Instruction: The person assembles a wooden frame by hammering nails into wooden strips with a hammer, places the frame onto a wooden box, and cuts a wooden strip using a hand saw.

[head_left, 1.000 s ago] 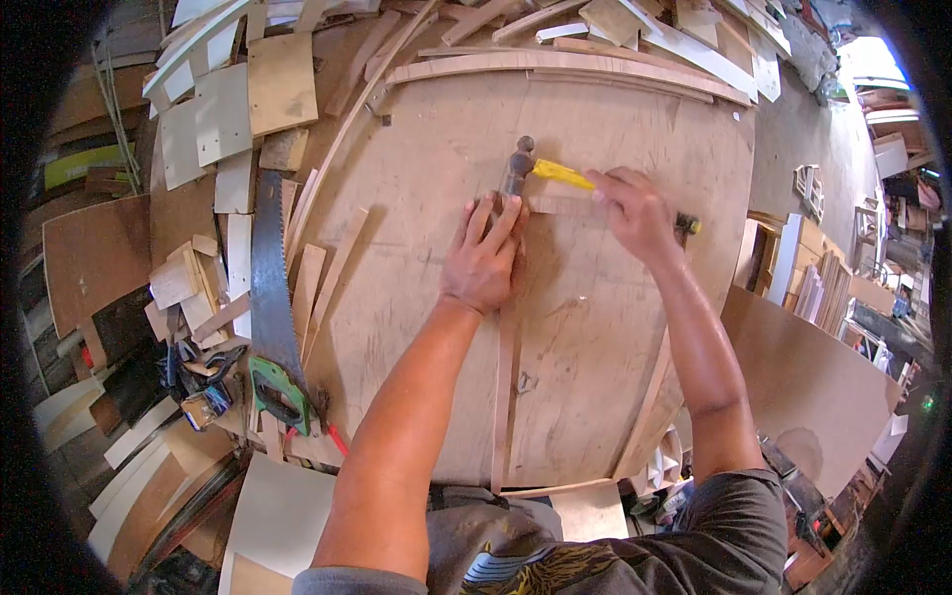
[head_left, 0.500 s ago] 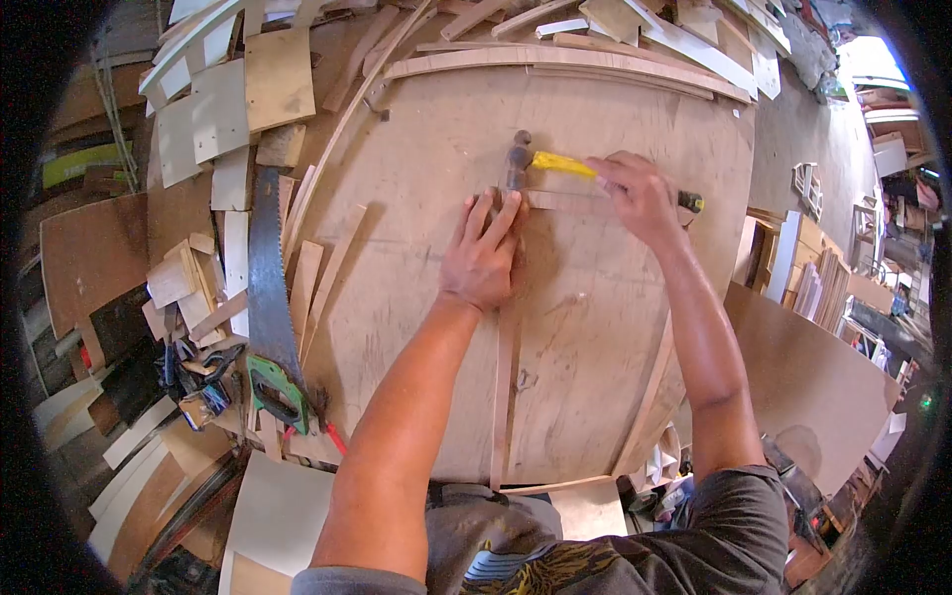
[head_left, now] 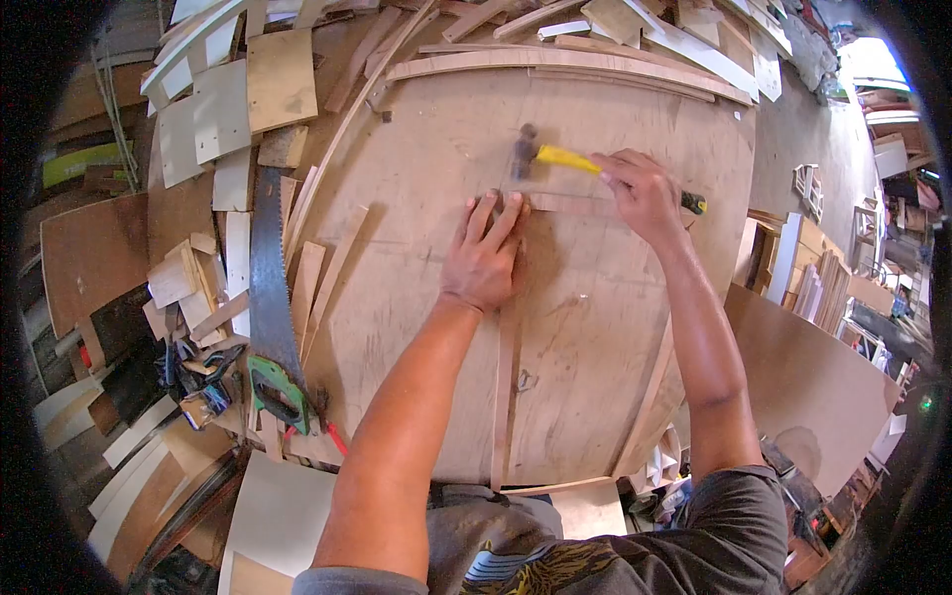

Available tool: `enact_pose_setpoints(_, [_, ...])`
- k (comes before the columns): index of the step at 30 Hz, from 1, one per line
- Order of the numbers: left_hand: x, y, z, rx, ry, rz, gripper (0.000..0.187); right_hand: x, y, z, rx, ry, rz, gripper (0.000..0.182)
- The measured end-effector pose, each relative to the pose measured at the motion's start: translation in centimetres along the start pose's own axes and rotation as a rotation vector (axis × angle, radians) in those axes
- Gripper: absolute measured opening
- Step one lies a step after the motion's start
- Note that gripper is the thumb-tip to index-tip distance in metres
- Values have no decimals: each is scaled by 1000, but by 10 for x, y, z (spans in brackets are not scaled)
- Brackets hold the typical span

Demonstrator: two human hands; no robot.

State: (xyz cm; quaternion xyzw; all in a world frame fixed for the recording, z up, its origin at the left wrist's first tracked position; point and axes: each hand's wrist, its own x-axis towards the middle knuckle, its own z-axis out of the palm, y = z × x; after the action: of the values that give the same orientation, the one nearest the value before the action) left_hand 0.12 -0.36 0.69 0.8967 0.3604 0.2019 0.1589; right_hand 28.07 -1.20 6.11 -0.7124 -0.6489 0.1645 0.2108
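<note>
My right hand (head_left: 645, 196) is wrapped around the yellow and black handle of a hammer (head_left: 567, 159). The dark metal head hangs just above the fingertips of my left hand (head_left: 484, 253). That hand grips the corner where a long wooden strip (head_left: 506, 397) meets a crosswise wooden strip (head_left: 575, 204); its fingers lie over the joint and the thumb is hidden. Another strip (head_left: 645, 397) runs down the right side of this narrow frame, which lies on a plywood surface (head_left: 416, 238). Whether a nail sits at the joint cannot be made out.
A handsaw (head_left: 270, 268) with a green handle lies at the left, beside thin wood offcuts (head_left: 332, 278). Long strips (head_left: 565, 64) line the far edge. Scrap boards (head_left: 220, 109) are piled at the upper left, and a brown panel (head_left: 803, 367) leans at the right.
The hammer head has shifted slightly to the right and lifted off the joint beside my left fingers. My left hand and the wooden strips have stayed in place.
</note>
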Motion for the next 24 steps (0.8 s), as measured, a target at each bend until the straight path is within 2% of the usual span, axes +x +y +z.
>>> enact_pose_setpoints(2, [0, -1, 1, 18, 5, 10, 51, 4, 0, -2, -29, -7, 33, 35])
enact_pose_setpoints(5, [1, 0, -1, -3, 3, -6, 50, 0, -1, -3, -79, -82, -119, 34])
enact_pose_setpoints(8, [1, -2, 0, 27, 9, 10, 51, 6, -8, -3, -27, -10, 37, 36])
enact_pose_setpoints(11, [2, -4, 3, 46, 19, 26, 51, 1, -2, -3, -86, -86, -118, 35])
enact_pose_setpoints(14, [3, -1, -1, -1, 1, -13, 52, 7, -2, -5, 7, -22, 11, 32])
enact_pose_setpoints(17, [3, -2, -2, 2, -14, -7, 52, 4, 1, -3, -61, -59, -135, 29])
enact_pose_setpoints(20, [1, -4, 5, -9, 6, -2, 53, 8, -3, -8, -9, -54, -93, 30])
enact_pose_setpoints(24, [3, -3, 1, -44, 15, -13, 52, -4, -10, -2, 87, 71, 137, 31])
